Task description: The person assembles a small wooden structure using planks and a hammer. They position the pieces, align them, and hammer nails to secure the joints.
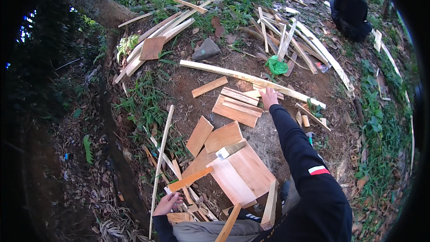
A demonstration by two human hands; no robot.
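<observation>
My right arm stretches far forward, and my right hand [268,97] has its fingers on a short pale wood strip [253,93] lying among cut pieces. My left hand [167,204] is at the lower left with fingers loosely curled and nothing visible in them. It is close to the outer end of an orange-brown wooden leg [191,179]. That leg meets a square panel of joined boards [242,175], lying flat in front of me. Other legs rise at its corners, one pale [270,204] and one orange-brown [229,224]. Beyond the panel is a board with strips [237,111] on top.
Loose flat boards [199,135] lie left of centre. A long batten [251,79] crosses beyond my right hand. Wood piles stand at the far left [156,33] and far right, near a green plastic bag [276,65]. A hammer [310,138] lies right. A person in black [350,13] crouches far right.
</observation>
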